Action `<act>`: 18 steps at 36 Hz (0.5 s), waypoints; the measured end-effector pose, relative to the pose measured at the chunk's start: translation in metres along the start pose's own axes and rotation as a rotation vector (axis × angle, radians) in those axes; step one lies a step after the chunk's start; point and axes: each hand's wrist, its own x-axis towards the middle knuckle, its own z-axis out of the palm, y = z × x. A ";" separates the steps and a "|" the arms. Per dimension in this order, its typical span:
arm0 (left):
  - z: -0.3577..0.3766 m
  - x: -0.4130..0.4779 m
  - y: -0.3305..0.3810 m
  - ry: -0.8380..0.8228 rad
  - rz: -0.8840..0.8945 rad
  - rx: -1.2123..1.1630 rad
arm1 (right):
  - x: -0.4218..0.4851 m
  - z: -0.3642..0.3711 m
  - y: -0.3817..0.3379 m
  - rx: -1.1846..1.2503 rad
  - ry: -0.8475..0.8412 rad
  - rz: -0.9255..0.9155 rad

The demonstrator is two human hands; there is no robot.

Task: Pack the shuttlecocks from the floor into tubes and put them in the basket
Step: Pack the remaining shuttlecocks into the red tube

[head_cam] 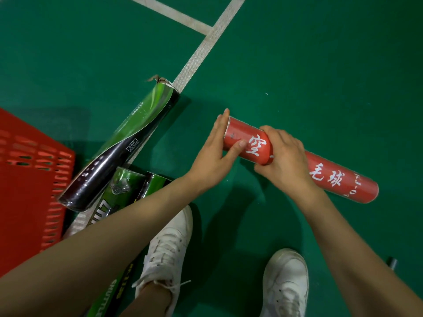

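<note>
A red tube (329, 175) with white characters is held low over the green floor, slanting from upper left to lower right. My right hand (283, 156) is wrapped around its middle. My left hand (217, 152) presses flat against the tube's left end, thumb on the red cap section (249, 143). A red plastic basket (29, 179) stands at the left edge. No loose shuttlecock is visible.
A green and black tube (123, 145) with a torn far end leans on the basket. Two more green tubes (123, 191) lie under my left forearm. My two white shoes (167, 248) are below. White court lines (201, 53) cross the floor. A small grey object (392, 263) lies at the right.
</note>
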 end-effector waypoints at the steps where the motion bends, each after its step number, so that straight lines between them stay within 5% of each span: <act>1: 0.000 0.001 0.000 0.014 -0.002 -0.022 | 0.001 0.000 -0.002 -0.005 0.005 -0.001; 8: -0.006 0.006 -0.014 -0.003 -0.100 -0.208 | 0.007 0.011 -0.011 -0.021 -0.036 -0.003; 18: -0.032 0.011 -0.035 0.284 -0.326 -0.351 | 0.031 0.035 -0.038 0.008 -0.205 -0.116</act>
